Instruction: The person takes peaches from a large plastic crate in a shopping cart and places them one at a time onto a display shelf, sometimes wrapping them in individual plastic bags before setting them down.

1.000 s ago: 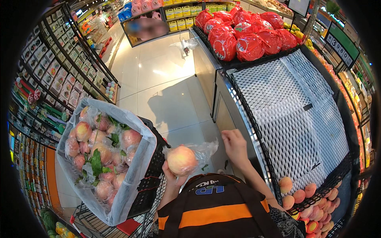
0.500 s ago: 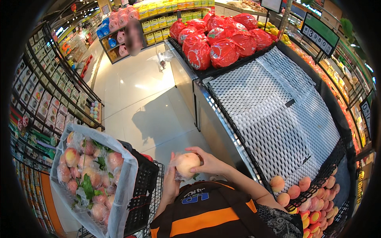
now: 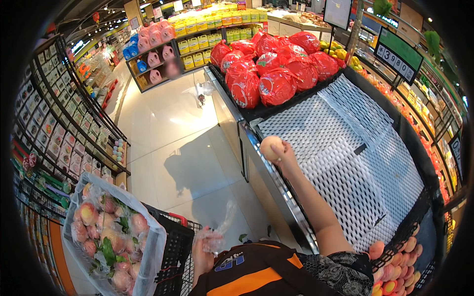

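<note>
Supermarket aisle, tiled floor | right hand (image 3: 284,153) clamped a peach (image 3: 271,147) over the nearly bare foam-lined bin (image 3: 345,148) | left hand (image 3: 203,256) pinched a crumpled plastic wrap (image 3: 216,235) | peach bag (image 3: 113,237) on cart looked full; only a few peaches (image 3: 395,266) lay in the bin's near corner
</note>
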`<action>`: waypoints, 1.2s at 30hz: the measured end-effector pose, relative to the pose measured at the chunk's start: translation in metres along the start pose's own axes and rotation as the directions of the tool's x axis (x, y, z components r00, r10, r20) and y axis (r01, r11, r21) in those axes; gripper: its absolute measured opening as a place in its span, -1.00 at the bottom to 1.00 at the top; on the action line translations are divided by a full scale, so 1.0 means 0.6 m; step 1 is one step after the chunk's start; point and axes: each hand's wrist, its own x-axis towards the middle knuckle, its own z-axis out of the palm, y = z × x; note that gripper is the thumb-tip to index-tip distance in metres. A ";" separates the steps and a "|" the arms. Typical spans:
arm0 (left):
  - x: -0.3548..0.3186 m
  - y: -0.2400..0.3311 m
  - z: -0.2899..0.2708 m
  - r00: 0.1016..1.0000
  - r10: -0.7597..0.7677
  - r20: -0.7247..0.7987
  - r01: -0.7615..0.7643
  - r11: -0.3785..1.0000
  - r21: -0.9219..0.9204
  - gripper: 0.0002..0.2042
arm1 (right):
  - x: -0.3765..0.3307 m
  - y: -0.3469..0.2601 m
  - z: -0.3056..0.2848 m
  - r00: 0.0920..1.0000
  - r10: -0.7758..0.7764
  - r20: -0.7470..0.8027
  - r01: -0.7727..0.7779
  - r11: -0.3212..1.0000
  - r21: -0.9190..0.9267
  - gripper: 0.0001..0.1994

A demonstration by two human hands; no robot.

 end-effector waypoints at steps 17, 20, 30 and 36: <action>-0.177 0.015 -0.042 0.848 0.433 -0.307 0.018 0.555 0.832 -0.63 | 0.348 0.186 -0.005 0.922 -0.337 0.190 0.339 0.470 -0.815 -0.63; -0.205 0.061 -0.072 0.925 0.314 -0.213 0.007 0.548 0.836 -0.61 | 0.444 0.158 -0.174 0.308 -0.368 0.877 0.643 -0.599 -0.477 -0.69; -0.515 0.108 -0.192 0.625 0.359 -0.694 0.310 0.702 0.642 -0.80 | 0.451 0.086 -0.137 0.733 -0.079 0.675 0.680 0.075 -0.729 -0.29; -0.524 0.117 -0.335 0.209 0.723 -0.659 0.487 0.508 0.711 -0.72 | 0.437 0.065 -0.075 0.879 0.070 0.471 0.474 -0.232 -0.850 -0.16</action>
